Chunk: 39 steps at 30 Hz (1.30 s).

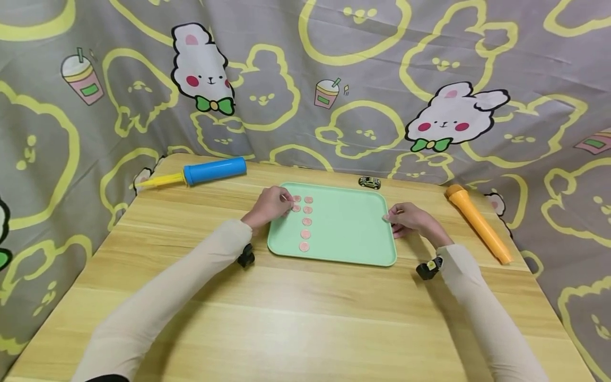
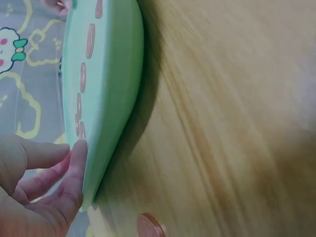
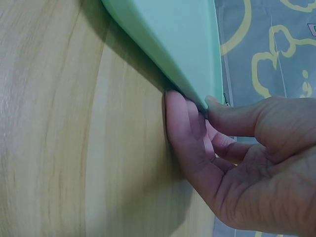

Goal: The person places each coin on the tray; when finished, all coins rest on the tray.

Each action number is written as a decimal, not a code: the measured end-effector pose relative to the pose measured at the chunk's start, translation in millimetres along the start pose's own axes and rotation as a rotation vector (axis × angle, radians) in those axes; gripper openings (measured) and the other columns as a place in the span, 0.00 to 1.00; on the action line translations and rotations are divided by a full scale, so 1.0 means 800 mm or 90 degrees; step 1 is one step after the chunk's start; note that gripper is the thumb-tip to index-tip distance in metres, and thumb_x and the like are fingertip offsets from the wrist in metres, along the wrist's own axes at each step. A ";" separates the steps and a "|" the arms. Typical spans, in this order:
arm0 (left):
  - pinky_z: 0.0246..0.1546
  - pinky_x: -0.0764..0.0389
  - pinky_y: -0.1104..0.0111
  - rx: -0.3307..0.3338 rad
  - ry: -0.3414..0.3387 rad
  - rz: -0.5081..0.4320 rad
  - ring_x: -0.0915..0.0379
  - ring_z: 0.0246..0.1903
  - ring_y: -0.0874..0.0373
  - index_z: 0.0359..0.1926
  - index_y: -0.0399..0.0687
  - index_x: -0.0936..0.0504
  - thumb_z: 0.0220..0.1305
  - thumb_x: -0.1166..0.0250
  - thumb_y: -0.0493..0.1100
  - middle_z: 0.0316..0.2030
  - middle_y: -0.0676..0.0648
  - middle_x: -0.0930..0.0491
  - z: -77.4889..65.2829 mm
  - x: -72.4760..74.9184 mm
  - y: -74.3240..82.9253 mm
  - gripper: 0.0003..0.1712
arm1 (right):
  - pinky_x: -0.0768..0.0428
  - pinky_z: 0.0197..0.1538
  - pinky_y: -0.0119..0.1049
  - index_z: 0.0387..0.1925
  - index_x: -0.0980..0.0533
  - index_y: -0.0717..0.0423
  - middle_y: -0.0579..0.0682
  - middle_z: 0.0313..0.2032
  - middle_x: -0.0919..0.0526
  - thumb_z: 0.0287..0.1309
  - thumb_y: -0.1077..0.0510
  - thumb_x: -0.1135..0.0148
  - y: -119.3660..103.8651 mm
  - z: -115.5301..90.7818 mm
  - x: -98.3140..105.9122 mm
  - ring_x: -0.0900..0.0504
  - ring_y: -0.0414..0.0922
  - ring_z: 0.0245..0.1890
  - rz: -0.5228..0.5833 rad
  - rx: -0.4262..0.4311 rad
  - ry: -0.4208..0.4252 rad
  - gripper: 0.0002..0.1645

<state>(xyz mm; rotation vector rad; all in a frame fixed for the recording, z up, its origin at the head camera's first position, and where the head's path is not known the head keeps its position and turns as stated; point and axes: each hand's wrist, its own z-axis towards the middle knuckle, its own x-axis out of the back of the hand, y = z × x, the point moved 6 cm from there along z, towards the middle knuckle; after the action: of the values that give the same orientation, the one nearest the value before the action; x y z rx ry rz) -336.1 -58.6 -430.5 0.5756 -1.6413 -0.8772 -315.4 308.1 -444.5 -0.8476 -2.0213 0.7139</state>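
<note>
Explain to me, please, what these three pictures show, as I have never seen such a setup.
There is no machine: a person in beige sleeves works bare-handed. The wide picture comes from a camera worn on the head; the two close-ups come from small black cameras on the wrists, one left, one right. On the wooden table is a pale green tray with seven pinkish discs visible toward its left side. Beyond it sits a toy car; a blue tube lies to the left, an orange microphone-shaped thing to the right. The right grip, simply a hand, holds the tray's right edge. The left grip is at the discs near the far left corner; whether it pinches one, I cannot tell.
</note>
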 end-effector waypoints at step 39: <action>0.44 0.14 0.57 -0.114 -0.081 -0.062 0.18 0.47 0.40 0.64 0.33 0.24 0.78 0.38 0.41 0.53 0.32 0.19 -0.031 0.101 -0.062 0.21 | 0.11 0.36 0.37 0.51 0.32 0.70 0.51 0.31 0.23 0.79 0.60 0.45 -0.004 -0.004 -0.002 0.19 0.41 0.27 0.013 -0.002 0.013 0.15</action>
<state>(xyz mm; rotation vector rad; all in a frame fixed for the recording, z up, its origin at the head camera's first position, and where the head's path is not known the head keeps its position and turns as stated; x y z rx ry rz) -336.3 -156.0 -419.3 0.4861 -1.6375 -1.1388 -313.3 305.9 -441.6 -0.8741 -1.9986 0.7109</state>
